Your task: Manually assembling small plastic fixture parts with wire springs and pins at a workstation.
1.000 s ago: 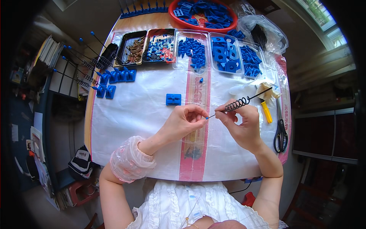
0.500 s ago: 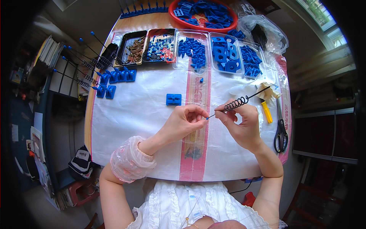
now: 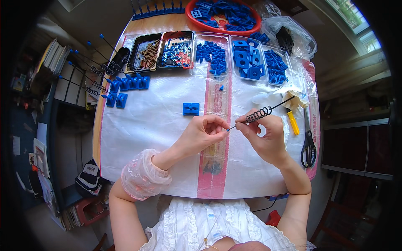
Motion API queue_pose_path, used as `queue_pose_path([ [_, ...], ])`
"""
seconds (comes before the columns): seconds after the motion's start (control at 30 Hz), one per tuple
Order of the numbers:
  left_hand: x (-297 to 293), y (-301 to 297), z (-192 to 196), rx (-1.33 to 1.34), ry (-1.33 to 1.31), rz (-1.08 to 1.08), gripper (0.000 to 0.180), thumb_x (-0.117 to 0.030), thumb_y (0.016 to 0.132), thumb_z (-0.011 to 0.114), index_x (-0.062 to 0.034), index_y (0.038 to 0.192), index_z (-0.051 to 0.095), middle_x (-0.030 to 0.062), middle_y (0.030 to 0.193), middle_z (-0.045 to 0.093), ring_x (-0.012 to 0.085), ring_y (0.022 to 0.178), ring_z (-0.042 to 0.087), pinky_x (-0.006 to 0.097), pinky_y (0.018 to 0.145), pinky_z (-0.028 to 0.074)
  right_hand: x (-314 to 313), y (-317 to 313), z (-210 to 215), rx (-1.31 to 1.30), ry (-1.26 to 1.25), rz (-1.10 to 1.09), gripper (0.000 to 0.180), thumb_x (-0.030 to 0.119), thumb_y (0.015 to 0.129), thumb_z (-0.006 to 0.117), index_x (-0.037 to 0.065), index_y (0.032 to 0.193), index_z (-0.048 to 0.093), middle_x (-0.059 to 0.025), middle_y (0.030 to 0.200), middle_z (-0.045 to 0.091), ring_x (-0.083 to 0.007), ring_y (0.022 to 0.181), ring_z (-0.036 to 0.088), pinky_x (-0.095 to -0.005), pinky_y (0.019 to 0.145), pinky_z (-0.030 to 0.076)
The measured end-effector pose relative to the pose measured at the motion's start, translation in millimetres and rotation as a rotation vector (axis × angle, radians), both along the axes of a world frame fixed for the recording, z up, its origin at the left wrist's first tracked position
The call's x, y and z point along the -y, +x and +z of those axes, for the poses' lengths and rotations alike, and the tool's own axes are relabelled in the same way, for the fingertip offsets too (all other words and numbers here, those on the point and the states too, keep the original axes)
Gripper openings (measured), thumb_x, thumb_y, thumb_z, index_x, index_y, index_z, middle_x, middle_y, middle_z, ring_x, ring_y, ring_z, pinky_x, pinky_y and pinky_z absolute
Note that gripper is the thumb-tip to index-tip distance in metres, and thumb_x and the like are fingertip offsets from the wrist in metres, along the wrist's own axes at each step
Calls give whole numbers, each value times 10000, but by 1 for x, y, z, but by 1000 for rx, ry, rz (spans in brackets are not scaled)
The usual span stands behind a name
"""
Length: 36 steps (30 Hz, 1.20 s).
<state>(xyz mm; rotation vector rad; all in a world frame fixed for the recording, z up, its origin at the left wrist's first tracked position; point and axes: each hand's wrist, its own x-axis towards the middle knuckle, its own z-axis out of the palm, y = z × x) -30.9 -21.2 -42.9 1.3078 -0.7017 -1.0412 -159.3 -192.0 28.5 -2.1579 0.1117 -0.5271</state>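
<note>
Over the middle of the table, my right hand (image 3: 269, 137) pinches a thin black rod with a coiled spring (image 3: 259, 114) round it. The rod slants from upper right down to lower left. At its lower end shows a small blue tip (image 3: 228, 130), and my left hand (image 3: 204, 133) closes thumb and forefinger on it. Most of that tip is hidden by the fingers. Beyond my left hand a blue rectangular base (image 3: 191, 109) lies flat on the white sheet. One loose blue cone (image 3: 221, 88) lies farther off.
Trays of screws (image 3: 149, 54), nuts (image 3: 176, 52), blue cones (image 3: 211, 56) and blue plates (image 3: 247, 60) line the back, near a red basin (image 3: 222, 31). Blue bases with spring rods (image 3: 134, 82) stand left. A yellow-handled tool (image 3: 294, 123) and scissors (image 3: 309, 150) lie right.
The rod and spring have shifted very slightly in my right hand, the upper end dipping a little. My left hand keeps its place.
</note>
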Motion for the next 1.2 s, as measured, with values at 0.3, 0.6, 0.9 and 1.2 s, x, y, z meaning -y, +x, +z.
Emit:
queue_pose_path([
  [0.3, -1, 0, -1, 11, -9, 4, 122, -49, 928, 742, -19, 1042, 709, -99, 779, 540, -25, 701, 485, 160, 609, 379, -3, 1, 2, -15, 11, 11, 105, 21, 837, 805, 34, 924, 748, -27, 686, 602, -90, 562, 497, -263, 505, 372],
  [0.6, -1, -1, 0, -20, -10, 8, 143, -53, 917, 746, 3, 1046, 718, -83, 764, 553, -13, 695, 498, 163, 621, 411, -3, 1, 0, -30, 27, -6, 101, 27, 838, 809, 28, 918, 747, -31, 687, 607, -89, 561, 496, -262, 505, 368],
  [0.9, -8, 1, 18, 167, -46, 60, 484, 20, 871, 751, -40, 1287, 510, -40, 941, 530, -6, 719, 452, 159, 620, 363, -2, 5, -9, -36, 7, -2, 88, 22, 848, 783, 11, 910, 720, -56, 715, 630, -124, 561, 517, -289, 513, 396],
  [1.2, -16, -3, 74, 465, -257, 170, 618, 54, 906, 697, -2, 1462, 435, 86, 1267, 580, 53, 823, 552, 199, 670, 468, -7, 8, -25, -66, -65, 37, 91, 53, 861, 757, 3, 899, 691, -122, 741, 642, -239, 604, 584, -368, 570, 454],
])
